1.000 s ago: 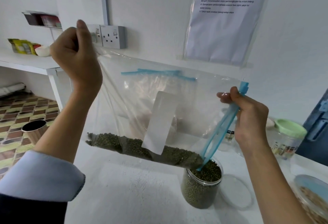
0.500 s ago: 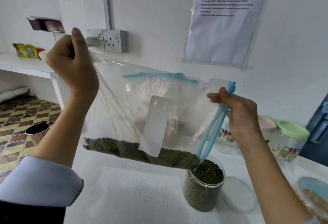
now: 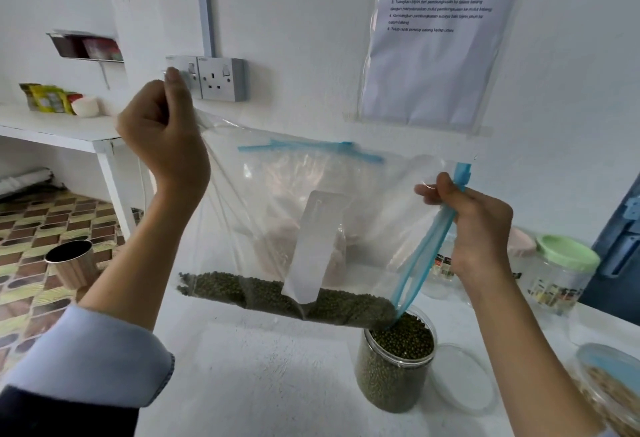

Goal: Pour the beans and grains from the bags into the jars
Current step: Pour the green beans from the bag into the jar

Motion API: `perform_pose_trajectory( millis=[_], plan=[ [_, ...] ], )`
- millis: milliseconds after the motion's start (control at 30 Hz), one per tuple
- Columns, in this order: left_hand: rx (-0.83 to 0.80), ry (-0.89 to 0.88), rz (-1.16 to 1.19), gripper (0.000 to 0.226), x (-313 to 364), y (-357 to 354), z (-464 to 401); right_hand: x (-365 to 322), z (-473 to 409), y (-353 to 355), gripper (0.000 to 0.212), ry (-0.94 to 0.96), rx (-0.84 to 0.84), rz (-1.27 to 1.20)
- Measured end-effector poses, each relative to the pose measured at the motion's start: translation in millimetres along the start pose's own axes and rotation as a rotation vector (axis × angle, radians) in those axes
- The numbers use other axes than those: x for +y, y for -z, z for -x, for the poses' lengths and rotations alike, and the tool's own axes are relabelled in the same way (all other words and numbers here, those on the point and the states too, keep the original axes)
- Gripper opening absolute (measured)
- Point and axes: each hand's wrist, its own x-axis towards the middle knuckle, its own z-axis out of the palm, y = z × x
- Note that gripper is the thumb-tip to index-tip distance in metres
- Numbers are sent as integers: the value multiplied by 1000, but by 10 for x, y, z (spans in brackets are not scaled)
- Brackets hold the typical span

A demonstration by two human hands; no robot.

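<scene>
A clear zip bag point(image 3: 277, 201) with a blue zipper strip hangs tilted above the white table point(image 3: 263, 377). Green mung beans point(image 3: 277, 294) lie along its lower edge, sloping down to the right. My left hand point(image 3: 162, 135) grips the bag's upper left corner, raised high. My right hand point(image 3: 474, 225) pinches the blue zipper edge at the bag's mouth. The mouth's low corner sits over an open clear jar point(image 3: 394, 367), nearly full of the same beans. A white label strip hangs on the bag's front.
The jar's clear lid point(image 3: 464, 381) lies flat to its right. A green-lidded jar point(image 3: 561, 274) stands at the back right, and a blue-lidded container of grain point(image 3: 609, 384) at the right edge. A metal cup point(image 3: 71, 263) sits off the table's left side.
My left hand and the bag's corner have come down and to the right a little. The bag stays tilted over the jar, with beans still along its bottom edge.
</scene>
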Motion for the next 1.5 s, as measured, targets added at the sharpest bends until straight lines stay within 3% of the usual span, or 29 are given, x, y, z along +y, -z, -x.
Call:
perform_pose_trajectory(
  millis=[433, 667, 767, 900, 1300, 1400, 1500],
  plan=[
    [30, -18, 23, 52, 14, -53, -89, -23, 95, 40, 20, 36, 93, -54],
    [62, -22, -16, 51, 24, -33, -136, -5, 108, -13, 21, 52, 93, -63],
    [57, -17, -15, 51, 26, -27, -164, -23, 111, -23, 22, 20, 6, -15],
    [44, -3, 6, 53, 19, -30, -140, -50, 91, 10, 21, 31, 77, -41],
    [41, -30, 7, 53, 28, -108, -106, 1, 77, 28, 21, 17, 92, -58],
    [31, -52, 8, 51, 44, -131, -162, 3, 59, 1, 21, -23, 9, -26],
    [24, -56, 8, 50, 52, -152, -167, -24, 24, 0, 19, -32, 75, -62]
  ],
)
